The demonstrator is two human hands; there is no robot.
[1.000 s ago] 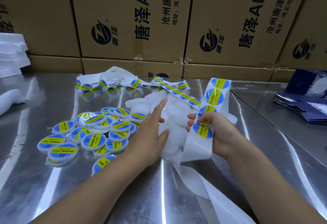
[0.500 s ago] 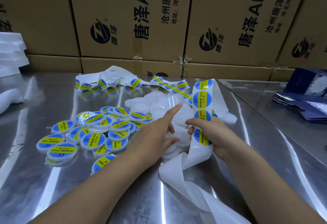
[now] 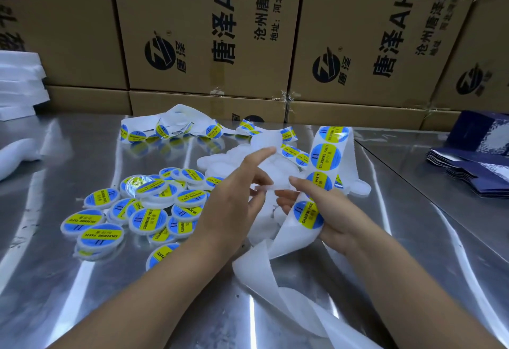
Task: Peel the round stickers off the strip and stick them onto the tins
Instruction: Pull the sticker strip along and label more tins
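While in right hand (image 3: 339, 211), strip (image 3: 326, 157) upright.

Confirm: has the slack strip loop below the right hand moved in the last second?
Yes: the strip loop has bulged left, toward the nearest labelled tin, which stayed put.

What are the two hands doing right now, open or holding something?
Left hand: fingers pinch a plain white tin.
Right hand: grips the sticker strip.
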